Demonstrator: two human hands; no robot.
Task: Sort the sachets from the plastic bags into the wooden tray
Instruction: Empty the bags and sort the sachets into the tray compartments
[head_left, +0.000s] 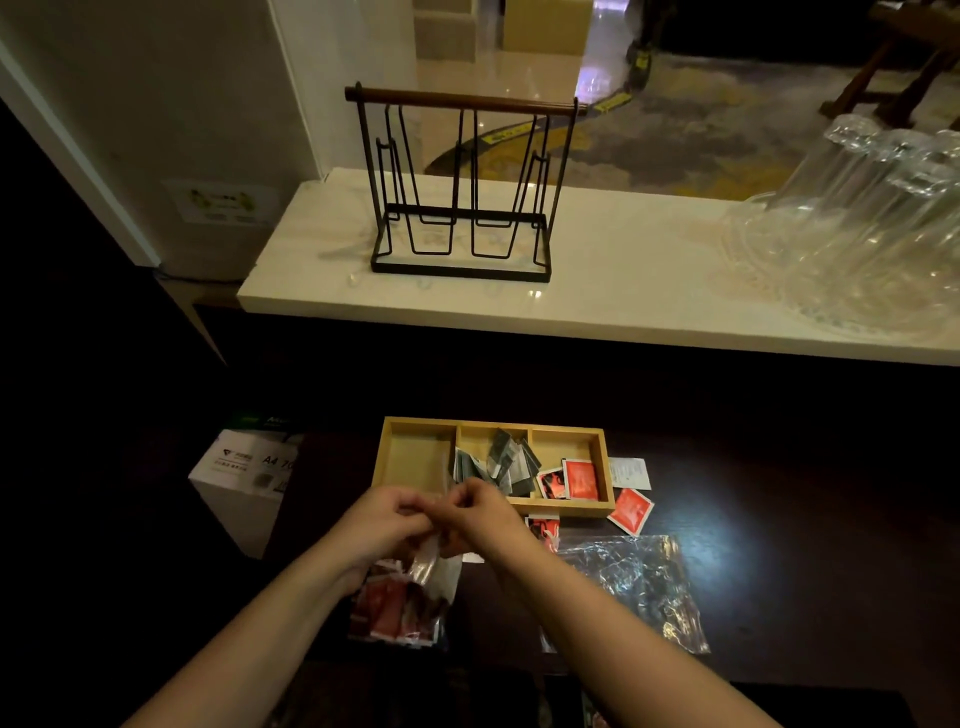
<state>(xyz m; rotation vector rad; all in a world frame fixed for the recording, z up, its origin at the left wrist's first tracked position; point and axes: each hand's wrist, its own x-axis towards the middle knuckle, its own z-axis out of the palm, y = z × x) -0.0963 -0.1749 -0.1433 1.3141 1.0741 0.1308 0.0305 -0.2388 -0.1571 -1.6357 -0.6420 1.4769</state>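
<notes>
Plastic bag (410, 597) (sachets inside) below 2-hand (384, 525) (483, 514) grip

left tray compartment (415, 457) open; hands (441, 519) block its front.

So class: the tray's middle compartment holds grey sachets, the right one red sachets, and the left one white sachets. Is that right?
Not quite. In the head view the tray's left compartment is empty. Grey sachets fill the middle; red sachets lie in the right.

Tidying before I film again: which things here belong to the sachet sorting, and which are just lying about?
Job: wooden tray, full plastic bag held by both hands, empty plastic bag, loose red sachets.
Lying about: wire rack, glassware, paper box.
</notes>
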